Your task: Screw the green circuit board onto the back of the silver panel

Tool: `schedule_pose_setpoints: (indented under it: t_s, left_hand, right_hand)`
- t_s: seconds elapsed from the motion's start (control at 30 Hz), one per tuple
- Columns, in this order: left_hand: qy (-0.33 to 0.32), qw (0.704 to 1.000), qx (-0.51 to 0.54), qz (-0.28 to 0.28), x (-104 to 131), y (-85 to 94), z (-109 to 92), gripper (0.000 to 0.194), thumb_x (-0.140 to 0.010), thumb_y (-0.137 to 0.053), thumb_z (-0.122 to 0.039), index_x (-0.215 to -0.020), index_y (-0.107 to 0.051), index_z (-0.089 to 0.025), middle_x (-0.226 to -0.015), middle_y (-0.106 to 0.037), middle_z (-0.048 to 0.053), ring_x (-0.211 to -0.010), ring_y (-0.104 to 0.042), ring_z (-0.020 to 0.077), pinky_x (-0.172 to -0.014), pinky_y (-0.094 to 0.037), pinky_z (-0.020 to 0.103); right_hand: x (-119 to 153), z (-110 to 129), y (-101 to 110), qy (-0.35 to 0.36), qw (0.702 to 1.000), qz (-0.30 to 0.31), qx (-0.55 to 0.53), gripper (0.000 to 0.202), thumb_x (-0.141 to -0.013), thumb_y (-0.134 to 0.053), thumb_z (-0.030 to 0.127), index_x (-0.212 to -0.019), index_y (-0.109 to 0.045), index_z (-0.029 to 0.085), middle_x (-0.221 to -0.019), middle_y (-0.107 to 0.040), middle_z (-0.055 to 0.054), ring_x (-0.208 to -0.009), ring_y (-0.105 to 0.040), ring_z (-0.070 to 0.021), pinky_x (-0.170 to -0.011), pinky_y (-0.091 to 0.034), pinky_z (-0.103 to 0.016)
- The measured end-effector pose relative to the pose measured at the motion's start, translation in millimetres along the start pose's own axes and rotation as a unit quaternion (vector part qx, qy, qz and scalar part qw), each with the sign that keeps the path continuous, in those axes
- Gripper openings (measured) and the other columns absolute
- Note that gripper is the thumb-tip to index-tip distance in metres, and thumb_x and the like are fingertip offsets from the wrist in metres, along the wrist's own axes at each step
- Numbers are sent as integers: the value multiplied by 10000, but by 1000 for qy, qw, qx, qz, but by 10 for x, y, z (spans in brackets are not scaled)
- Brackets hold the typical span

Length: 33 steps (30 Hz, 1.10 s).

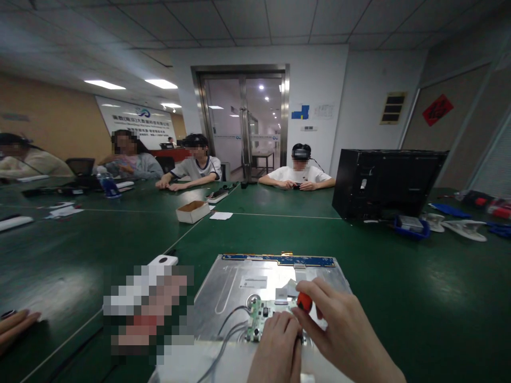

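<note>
A screwdriver with a red and black handle (304, 302) is pinched between the thumb and fingers of my right hand (345, 324). Its shaft and tip are hidden. Below it, a green circuit board (264, 314) lies on the silver metal back of a display panel (227, 287). My left hand (275, 346) rests over the board's lower edge, fingers bent and pressed together; what is under the fingertips is hidden. Grey and black cables (227, 340) run from the board's left side. A blue circuit strip (275, 260) lines the panel's far edge.
Left of the panel lies a white device (163, 260), partly blurred out. Farther off are a small open box (192, 211) and a black monitor (389, 183). A blue tray (413, 226) sits before the monitor. Several people sit around the green table (131, 229); another person's fingers (18, 324) show at left.
</note>
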<state>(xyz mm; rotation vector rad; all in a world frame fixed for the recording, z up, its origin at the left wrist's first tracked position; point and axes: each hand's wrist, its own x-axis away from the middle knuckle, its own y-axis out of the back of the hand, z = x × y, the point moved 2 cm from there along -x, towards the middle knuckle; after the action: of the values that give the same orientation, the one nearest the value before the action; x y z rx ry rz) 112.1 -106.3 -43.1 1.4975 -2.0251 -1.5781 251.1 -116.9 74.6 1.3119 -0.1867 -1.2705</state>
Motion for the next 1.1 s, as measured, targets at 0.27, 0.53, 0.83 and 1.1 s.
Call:
schedule_pose_setpoints:
  t_s: [0.27, 0.53, 0.83, 1.1]
  left_hand:
    - [28, 999, 10, 17, -16, 42, -69, 228, -821, -432, -51, -963, -550, -184, -1026, -592, 101, -935, -539, 272, -818, -457, 422]
    - [36, 999, 26, 27, -4, 70, -103, 232, -825, -414, -43, -962, -544, -178, -1024, -580, 104, -945, -524, 270, -825, -438, 417]
    - [25, 999, 18, 11, -24, 41, -73, 237, -804, -417, -49, -944, -555, -182, -1001, -586, 92, -916, -525, 262, -808, -436, 408]
    - [15, 1000, 1, 14, -25, 47, -67, 235, -823, -418, -63, -976, -552, -180, -1036, -597, 113, -949, -543, 282, -808, -458, 418]
  right_hand:
    - [4, -119, -60, -28, 999, -12, -27, 188, -941, -493, 271, -1124, -487, 231, -871, -616, -20, -670, -587, -167, -576, -415, -286]
    - [-6, -136, -70, -38, 997, -2, -69, 391, -894, -501, 184, -1271, -410, 236, -930, -622, -22, -694, -594, -166, -603, -460, -293]
    - [-9, -147, -82, -16, 998, -31, -50, 355, -903, -490, 196, -1254, -442, 220, -847, -630, -17, -631, -592, -155, -558, -451, -269]
    - [-2, -148, -79, -8, 1000, -14, -19, 287, -915, -545, 259, -1195, -484, 241, -906, -639, -27, -660, -595, -164, -573, -430, -274]
